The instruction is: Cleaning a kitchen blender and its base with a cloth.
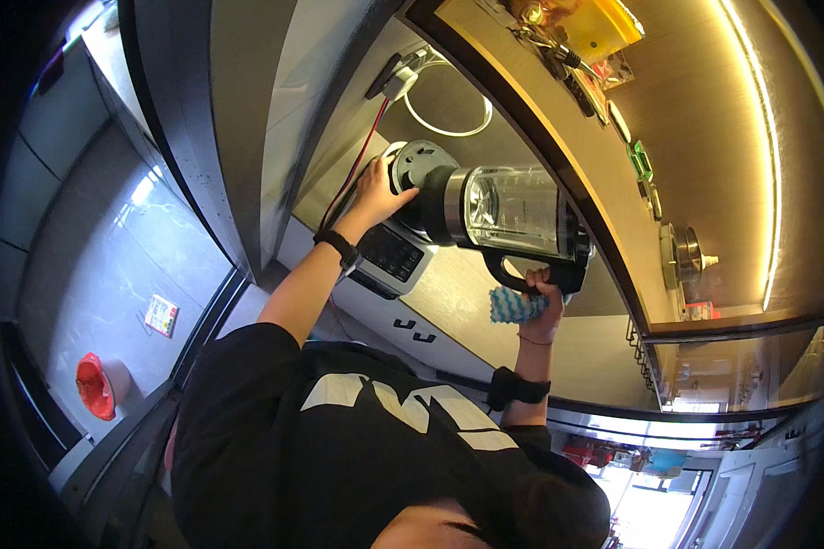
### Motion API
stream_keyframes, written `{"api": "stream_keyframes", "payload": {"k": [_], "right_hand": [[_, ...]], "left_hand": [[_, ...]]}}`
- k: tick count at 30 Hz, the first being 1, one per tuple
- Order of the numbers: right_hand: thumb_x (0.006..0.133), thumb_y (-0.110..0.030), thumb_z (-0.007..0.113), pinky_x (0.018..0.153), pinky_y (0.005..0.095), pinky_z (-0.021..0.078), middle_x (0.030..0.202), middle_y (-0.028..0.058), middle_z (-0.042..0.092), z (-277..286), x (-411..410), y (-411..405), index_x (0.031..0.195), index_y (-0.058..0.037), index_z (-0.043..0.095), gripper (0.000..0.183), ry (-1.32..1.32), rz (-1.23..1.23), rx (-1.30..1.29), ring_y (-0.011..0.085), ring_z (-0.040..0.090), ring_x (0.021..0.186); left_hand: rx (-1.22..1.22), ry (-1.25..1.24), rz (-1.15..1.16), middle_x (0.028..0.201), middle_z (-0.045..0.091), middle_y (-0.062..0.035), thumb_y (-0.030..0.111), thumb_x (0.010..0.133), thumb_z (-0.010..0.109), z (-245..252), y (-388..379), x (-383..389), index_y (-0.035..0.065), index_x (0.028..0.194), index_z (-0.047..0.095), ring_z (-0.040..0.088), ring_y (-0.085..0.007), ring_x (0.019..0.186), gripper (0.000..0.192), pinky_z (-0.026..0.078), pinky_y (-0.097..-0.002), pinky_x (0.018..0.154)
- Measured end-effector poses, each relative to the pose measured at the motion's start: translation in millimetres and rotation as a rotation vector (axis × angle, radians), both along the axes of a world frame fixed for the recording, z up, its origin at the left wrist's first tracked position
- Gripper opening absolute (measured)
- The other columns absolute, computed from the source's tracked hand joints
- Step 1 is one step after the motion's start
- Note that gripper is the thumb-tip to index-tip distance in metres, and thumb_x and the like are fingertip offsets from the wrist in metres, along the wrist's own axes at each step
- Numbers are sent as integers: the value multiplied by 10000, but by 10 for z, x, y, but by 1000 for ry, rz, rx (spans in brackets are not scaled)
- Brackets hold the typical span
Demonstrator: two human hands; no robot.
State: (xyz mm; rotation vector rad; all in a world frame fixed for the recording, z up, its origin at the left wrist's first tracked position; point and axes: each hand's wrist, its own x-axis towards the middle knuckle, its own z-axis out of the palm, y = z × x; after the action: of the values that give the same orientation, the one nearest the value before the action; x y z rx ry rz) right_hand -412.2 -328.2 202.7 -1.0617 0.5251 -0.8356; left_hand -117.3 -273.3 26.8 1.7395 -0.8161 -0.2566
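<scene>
A blender jar of clear glass (518,209), with metal blades and a black handle (505,271), lies tilted sideways above the counter. My left hand (378,195) grips the round grey and black fitting (422,168) at the jar's blade end, thumb and fingers spread over its edge. Whether this fitting belongs to the jar or the base, I cannot tell. My right hand (546,298) is closed around the handle's far end, with a blue and white wavy-patterned cloth (515,305) held in it. Below my left hand is the blender's base, with its dark control panel (391,254).
A white plug (399,82) with a coiled white cable (481,127) sits at the wall. A wooden shelf (563,151) with packets and utensils overhangs the jar on the right. On the floor at left are a small bin with a red liner (99,384) and a printed packet (161,316).
</scene>
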Motion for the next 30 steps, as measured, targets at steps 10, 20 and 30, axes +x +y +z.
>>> {"api": "stream_keyframes", "payload": {"k": [10, 20, 30], "right_hand": [[717, -43, 536, 486, 186, 391, 791, 13, 393, -26, 21, -367, 820, -88, 414, 166, 110, 134, -78, 116, 409, 778], [639, -134, 573, 527, 212, 387, 728, 43, 427, 17, -182, -1042, 692, -88, 424, 164, 263, 357, -233, 150, 433, 752], [662, -71, 580, 501, 233, 412, 719, 44, 450, 88, -219, -980, 749, -66, 494, 123, 330, 325, -156, 176, 490, 737]], "left_hand": [[-149, 91, -36, 1242, 413, -202, 460, 737, 602, 40, 62, 11, 41, 1274, 369, 372, -343, 1184, 720, 291, -413, 1000], [-95, 12, 8, 1217, 423, -205, 442, 742, 607, 61, 112, -96, 31, 1283, 348, 378, -355, 1172, 727, 300, -421, 990], [-110, -276, -71, 1436, 197, -200, 739, 670, 527, 663, 87, -189, 70, 1414, 151, 167, -343, 1342, 1069, 179, -472, 1060]]}}
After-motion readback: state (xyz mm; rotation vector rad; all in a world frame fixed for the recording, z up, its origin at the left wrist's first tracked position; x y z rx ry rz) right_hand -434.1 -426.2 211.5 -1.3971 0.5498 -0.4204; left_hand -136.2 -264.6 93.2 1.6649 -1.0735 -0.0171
